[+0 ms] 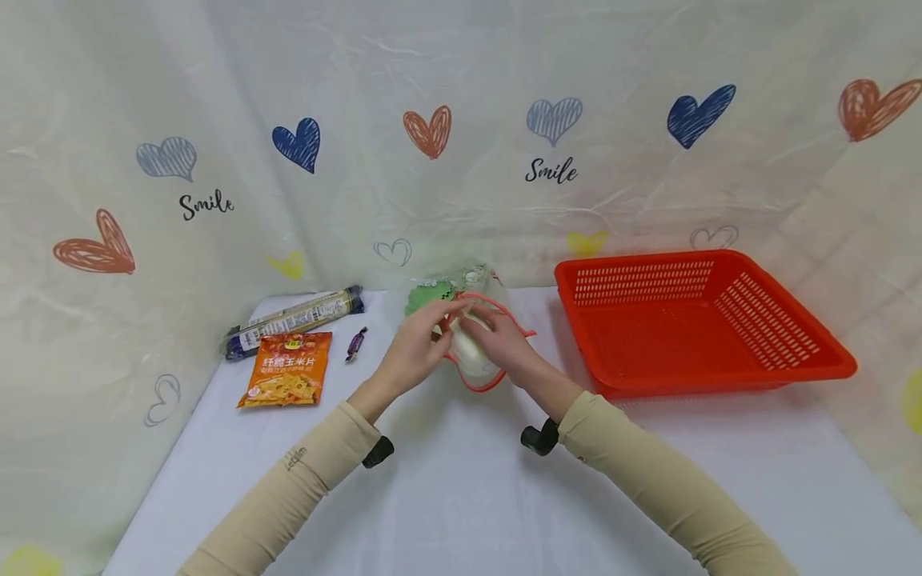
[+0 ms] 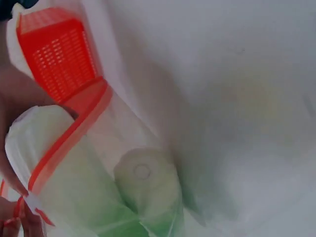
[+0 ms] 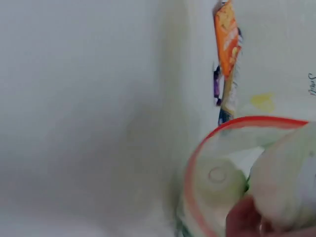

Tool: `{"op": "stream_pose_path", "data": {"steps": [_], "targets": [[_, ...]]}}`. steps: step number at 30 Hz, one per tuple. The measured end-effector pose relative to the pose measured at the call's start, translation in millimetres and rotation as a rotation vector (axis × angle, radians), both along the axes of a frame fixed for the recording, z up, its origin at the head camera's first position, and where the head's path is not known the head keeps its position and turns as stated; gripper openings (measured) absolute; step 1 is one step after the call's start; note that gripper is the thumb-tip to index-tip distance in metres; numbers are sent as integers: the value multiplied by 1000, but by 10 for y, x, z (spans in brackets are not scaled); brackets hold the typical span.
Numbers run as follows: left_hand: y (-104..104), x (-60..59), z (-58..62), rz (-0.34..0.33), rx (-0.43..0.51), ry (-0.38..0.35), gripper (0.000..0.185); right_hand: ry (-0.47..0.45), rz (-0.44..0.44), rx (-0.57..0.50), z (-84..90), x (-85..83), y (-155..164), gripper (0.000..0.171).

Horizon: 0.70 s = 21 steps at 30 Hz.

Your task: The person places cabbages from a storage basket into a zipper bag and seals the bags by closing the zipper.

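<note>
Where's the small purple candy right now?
In the head view the purple candy lies on the table's left half, between the orange snack packet and the left hand, below the long noodle pack.

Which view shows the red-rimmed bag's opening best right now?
The right wrist view: the clear bag's red rim curves open, with a pale round item inside. The left wrist view shows the red rim edge-on. In the head view both hands largely cover the bag.

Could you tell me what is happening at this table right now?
A person's left hand and right hand hold open a clear bag with a red zip rim, mid-table, with pale and green items inside. A red basket sits to the right. An orange snack packet, a long dark packet and a purple candy lie on the left.
</note>
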<state>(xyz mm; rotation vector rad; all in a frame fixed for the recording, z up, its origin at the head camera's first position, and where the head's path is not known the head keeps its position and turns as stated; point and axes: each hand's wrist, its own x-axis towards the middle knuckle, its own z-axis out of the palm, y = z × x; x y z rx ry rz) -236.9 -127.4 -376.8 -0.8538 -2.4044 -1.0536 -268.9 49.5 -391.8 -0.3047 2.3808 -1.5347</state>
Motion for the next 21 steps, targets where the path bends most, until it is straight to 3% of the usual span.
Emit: {"op": "stream_pose_path", "data": {"steps": [5,8,10,13,21], "targets": [[-136,-75,37,138,105,-68,45,-78,174,-143,-36,28,78,64],[-219,-113,32,171,156,-98,46,-84,259,-163,-26,71,152,65],[-248,-117,29,178,166,-109,46,-57,268,-170,-27,99,179,61],[-251,-113,30,164,146,-113,47,-5,244,-198,-56,123,165,52],[-205,-45,59,61,-26,-81,47,172,194,-219,-125,84,-11,38]]}}
